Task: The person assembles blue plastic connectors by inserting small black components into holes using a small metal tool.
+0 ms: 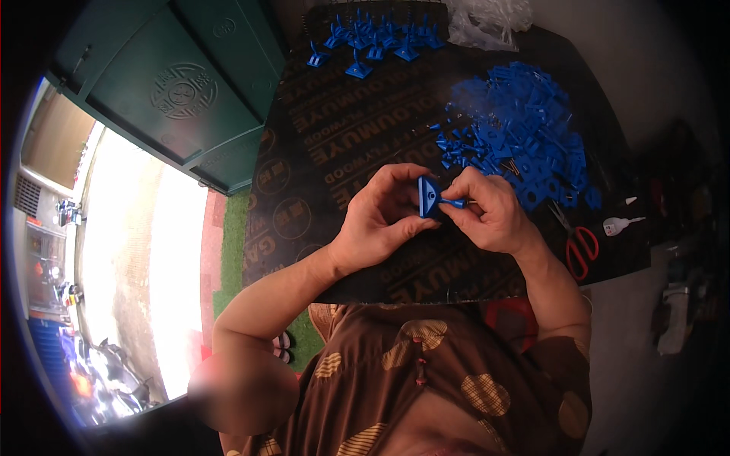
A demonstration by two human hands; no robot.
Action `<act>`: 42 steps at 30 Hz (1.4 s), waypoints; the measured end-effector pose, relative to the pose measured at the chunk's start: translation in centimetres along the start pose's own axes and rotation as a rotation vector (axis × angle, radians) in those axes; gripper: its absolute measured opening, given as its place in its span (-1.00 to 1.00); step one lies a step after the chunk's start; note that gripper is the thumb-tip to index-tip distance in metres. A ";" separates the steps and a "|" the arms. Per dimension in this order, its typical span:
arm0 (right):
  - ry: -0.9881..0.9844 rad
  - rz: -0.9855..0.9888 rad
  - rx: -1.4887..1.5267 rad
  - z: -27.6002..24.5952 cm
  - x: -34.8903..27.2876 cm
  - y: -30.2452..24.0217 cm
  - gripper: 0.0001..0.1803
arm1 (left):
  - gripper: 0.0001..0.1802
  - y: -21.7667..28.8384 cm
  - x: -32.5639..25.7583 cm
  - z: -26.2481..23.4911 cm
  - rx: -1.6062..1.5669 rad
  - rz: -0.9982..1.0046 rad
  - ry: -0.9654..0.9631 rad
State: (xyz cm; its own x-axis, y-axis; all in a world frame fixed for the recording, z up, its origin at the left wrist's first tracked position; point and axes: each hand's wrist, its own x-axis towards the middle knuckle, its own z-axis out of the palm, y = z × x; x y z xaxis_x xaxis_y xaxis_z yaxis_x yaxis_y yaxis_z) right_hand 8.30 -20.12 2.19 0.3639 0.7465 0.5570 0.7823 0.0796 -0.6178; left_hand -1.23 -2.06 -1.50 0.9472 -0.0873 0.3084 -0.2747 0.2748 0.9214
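You're at a dark plywood table (304, 171) with gold-brown print. Far right on it: a wide heap of loose blue plastic parts (536, 114). Far edge: a cluster of blue plastic pieces with upright stems (372, 42), a crumpled clear plastic bag (490, 23) to its right. Your left hand (380, 213) grips a blue plastic block with a flat base plate (427, 199), thumb at its near end, fingers at the far end. Your right hand (490, 211) pinches a slim blue plastic peg (454, 203). Key relation: block sits between your hands, base facing the left palm, raised side facing right; plate's long axis runs toward and away from you, peg lies crosswise, roughly square to it. Peg tip is at the raised side; can't tell if seated. Right hand is nearer the red-handled scissors (581, 251) and, beyond them, the small white bottle (620, 226).
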 end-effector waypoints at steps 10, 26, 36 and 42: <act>-0.031 -0.015 0.061 -0.1 -0.1 0.1 -0.80 | -0.42 0.2 0.1 0.5 -0.067 0.018 -0.006; 0.020 0.019 0.127 0.6 -0.2 0.1 -0.84 | -0.42 -0.1 0.0 0.6 -0.130 0.050 0.002; 0.032 0.091 -0.040 0.2 0.0 -0.2 -0.80 | -0.42 0.0 0.3 0.2 -0.062 0.027 0.044; 0.040 -0.017 -0.142 -0.3 0.2 0.0 -0.83 | -0.41 0.1 0.3 0.3 -0.096 0.040 0.052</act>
State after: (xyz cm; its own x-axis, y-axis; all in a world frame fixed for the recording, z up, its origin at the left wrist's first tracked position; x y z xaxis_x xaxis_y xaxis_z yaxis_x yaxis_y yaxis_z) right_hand 8.52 -20.16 2.43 0.3673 0.7187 0.5904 0.8512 -0.0038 -0.5249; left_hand -0.96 -2.35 -1.25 0.9437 -0.0251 0.3298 -0.2980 0.3678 0.8808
